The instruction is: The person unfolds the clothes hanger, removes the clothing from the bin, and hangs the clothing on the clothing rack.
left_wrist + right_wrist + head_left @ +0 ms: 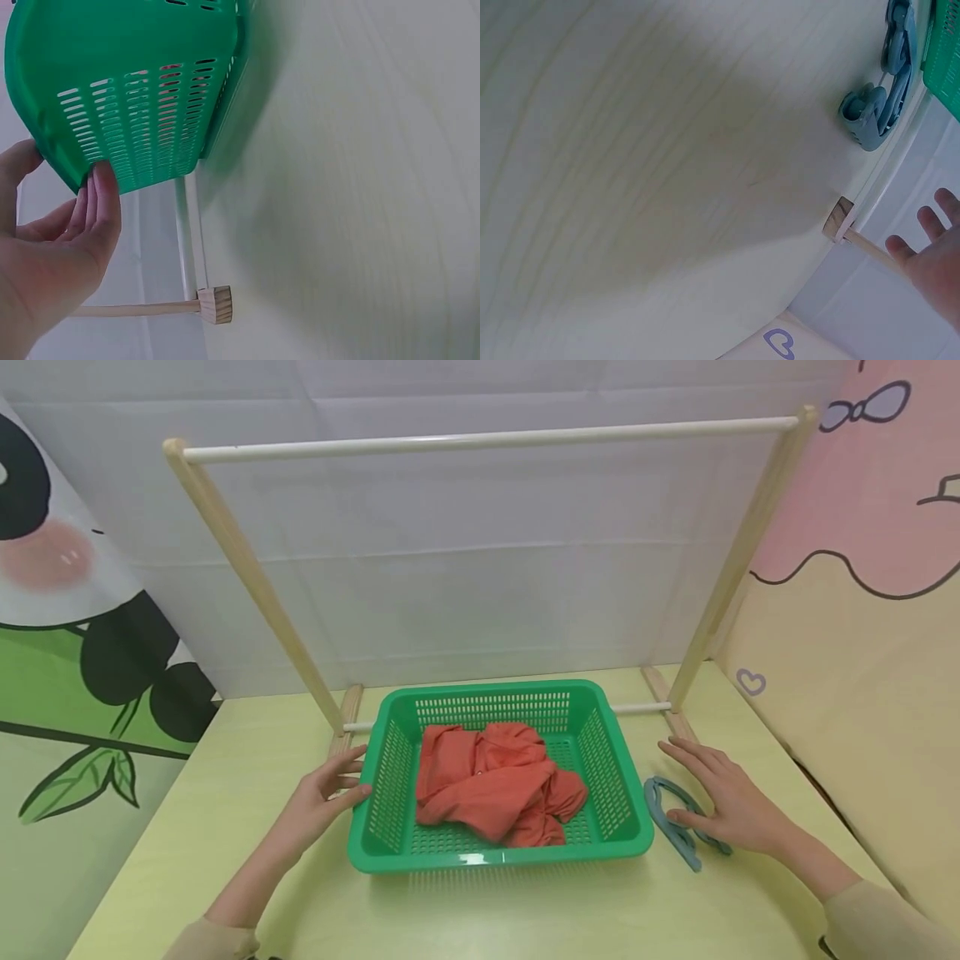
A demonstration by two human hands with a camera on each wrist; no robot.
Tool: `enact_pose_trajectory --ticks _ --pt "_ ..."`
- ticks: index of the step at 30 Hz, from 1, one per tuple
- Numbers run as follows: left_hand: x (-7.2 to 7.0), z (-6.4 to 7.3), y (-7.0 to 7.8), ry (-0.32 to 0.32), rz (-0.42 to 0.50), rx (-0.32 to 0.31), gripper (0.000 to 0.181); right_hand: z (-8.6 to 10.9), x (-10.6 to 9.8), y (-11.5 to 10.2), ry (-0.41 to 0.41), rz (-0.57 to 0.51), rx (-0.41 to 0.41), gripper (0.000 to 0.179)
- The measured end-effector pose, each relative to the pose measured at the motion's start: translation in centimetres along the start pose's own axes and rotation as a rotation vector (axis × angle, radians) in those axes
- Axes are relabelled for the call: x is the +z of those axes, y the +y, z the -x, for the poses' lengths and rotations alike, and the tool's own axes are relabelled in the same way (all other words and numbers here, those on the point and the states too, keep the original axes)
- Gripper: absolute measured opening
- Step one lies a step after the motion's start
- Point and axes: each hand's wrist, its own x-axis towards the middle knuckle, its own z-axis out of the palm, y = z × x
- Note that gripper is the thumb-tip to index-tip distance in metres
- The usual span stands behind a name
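Where the worktop [180,843] runs back to a pale sheet [465,527], a rack [487,441] stands along the back edge: two wooden uprights on wooden feet, white bar across the top, second white bar low down. Green basket [502,858], perforated walls, sits about midway between the worktop's left and right edges, hiding the middle of the low bar. Inside it, on the floor of the basket, a red garment [487,789], crumpled, folded over itself. Left hand [322,795] at the basket's left side, pinching the rim, thumb above, fingers against the outer wall. Right hand [738,802] toward the worktop's right edge, fingers spread and relaxed, holding nothing. Below it, a blue-grey hanger [671,831] lies on the worktop, just beside the basket's right side; right wrist view shows hanger and hand apart.
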Motion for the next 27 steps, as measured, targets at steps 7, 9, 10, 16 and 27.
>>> enact_pose_trajectory --ticks 7,9,10,16,27 --pt "0.3 0.2 -0.4 -0.018 0.089 0.004 0.063 0.1 0.4 0.5 -0.019 0.003 -0.007 0.092" --pt "0.4 0.2 -0.4 -0.024 0.104 0.007 0.063 0.1 0.5 0.6 -0.02 0.004 -0.007 0.092" --pt "0.4 0.2 -0.4 -0.027 0.112 0.008 0.062 0.2 0.6 0.7 -0.022 0.005 -0.008 0.092" --pt "0.3 0.0 -0.2 -0.048 0.154 0.004 0.063 0.3 0.8 0.6 -0.031 0.02 -0.027 0.09" --pt "0.1 -0.1 0.2 -0.086 0.236 -0.054 0.067 0.7 1.5 1.7 -0.11 0.015 0.011 0.09"
